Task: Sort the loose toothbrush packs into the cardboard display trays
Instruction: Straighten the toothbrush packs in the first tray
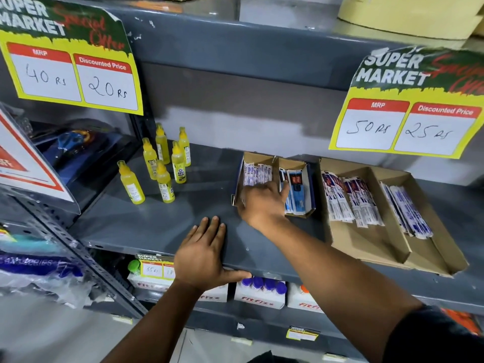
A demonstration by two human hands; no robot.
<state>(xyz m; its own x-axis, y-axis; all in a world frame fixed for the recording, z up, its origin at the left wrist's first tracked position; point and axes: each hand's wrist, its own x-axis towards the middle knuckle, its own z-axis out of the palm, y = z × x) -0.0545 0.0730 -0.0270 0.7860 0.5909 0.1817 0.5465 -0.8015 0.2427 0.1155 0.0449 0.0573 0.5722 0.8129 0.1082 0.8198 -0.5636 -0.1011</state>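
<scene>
On a grey metal shelf [167,218] the left hand [203,254] lies flat at the near edge, palm down, fingers spread and empty, its thumb hooked over the shelf lip. The right hand [264,203] reaches farther in, to a small two-compartment cardboard tray [293,163]. Its fingers are loosely spread over the near end of the left compartment, resting against the white toothbrush packs [258,174] that stand there; whether the grip has closed on any pack cannot be told, since the palm hides the contact. The right compartment of the same tray holds blue toothbrush packs [296,195], just beside the fingertips.

To the right, a little apart, sits a larger cardboard tray [424,258] with three compartments. White-and-purple packs [351,203] lie slanted across its left and middle compartments, and another bundle [406,210] lies in the right one.

On the left part of the shelf stands a cluster of yellow glue bottles [162,163], upright and well apart from the trays. Yellow price signs [76,74] hang from the shelf above.
</scene>
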